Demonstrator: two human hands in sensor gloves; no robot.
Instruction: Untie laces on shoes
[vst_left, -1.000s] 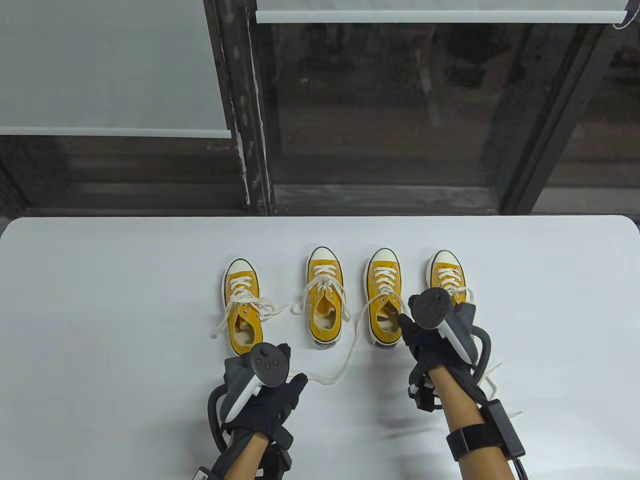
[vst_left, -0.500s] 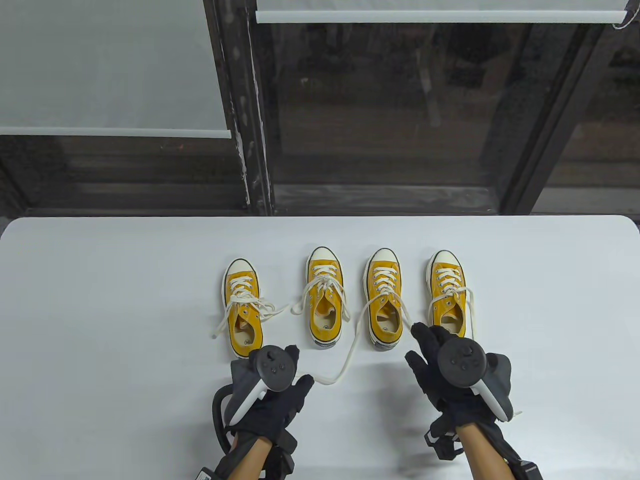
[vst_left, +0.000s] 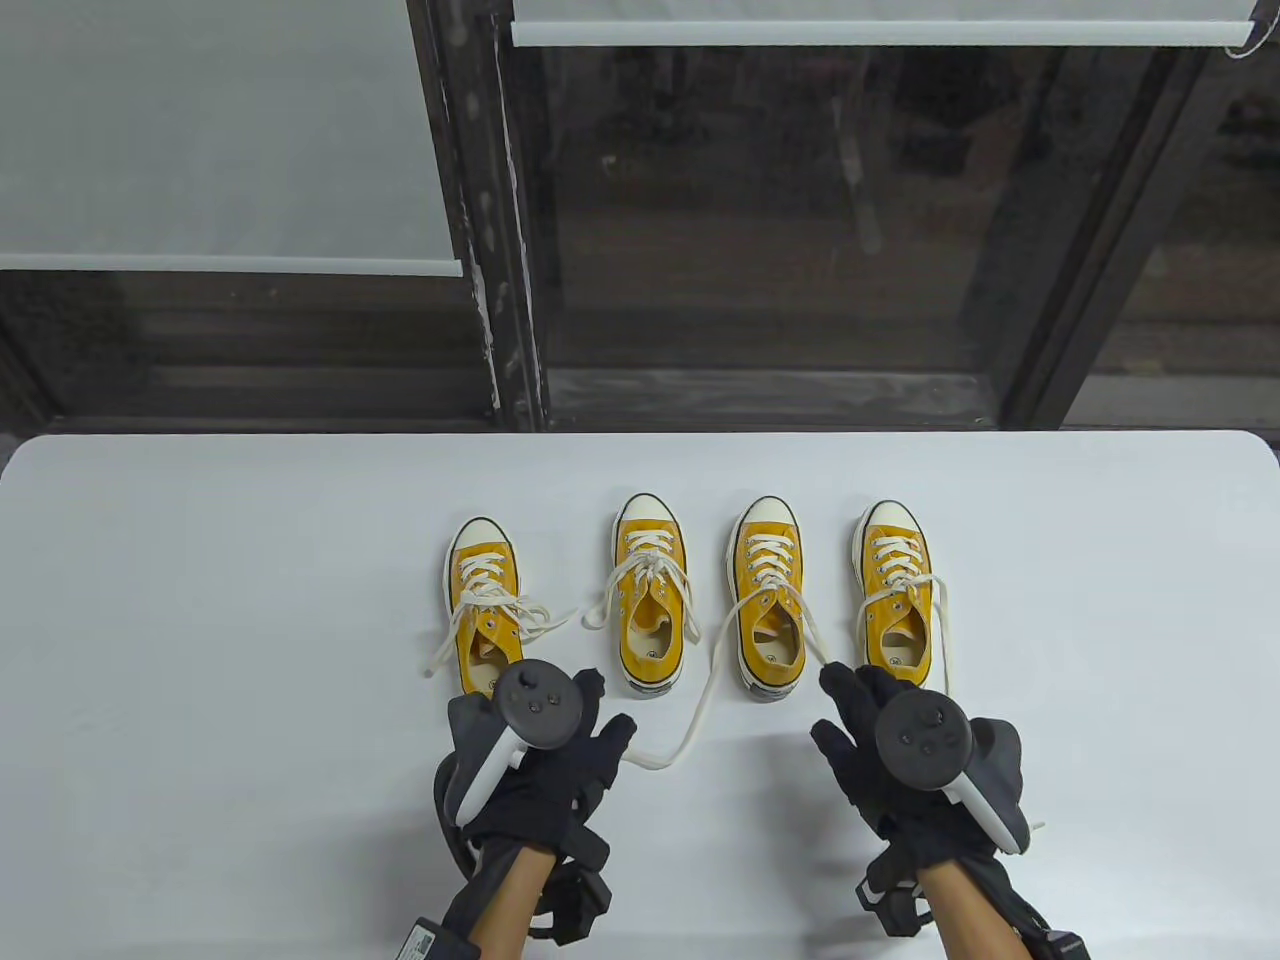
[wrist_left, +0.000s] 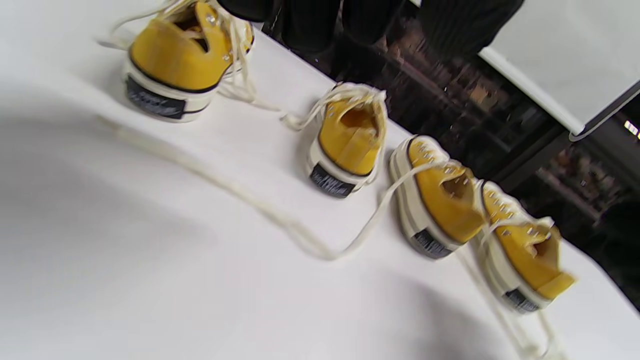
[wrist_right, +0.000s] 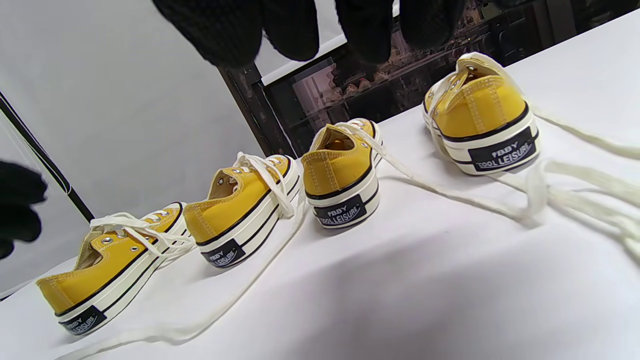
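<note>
Four yellow sneakers stand in a row on the white table, toes away from me. The leftmost shoe and the second shoe have bows. The third shoe is untied; its long lace trails across the table toward my left hand. The fourth shoe has loose laces too. My left hand hovers behind the leftmost shoe's heel and holds nothing. My right hand, fingers spread and empty, is behind the fourth shoe's heel. In the left wrist view the lace lies flat on the table.
A dark window frame and white roller blinds lie beyond the table's far edge. Loose lace ends from the fourth shoe lie on the table under my right hand.
My right hand has pulled back from between the third and fourth shoes toward me and opened. My left hand has moved slightly forward toward the leftmost shoe's heel.
</note>
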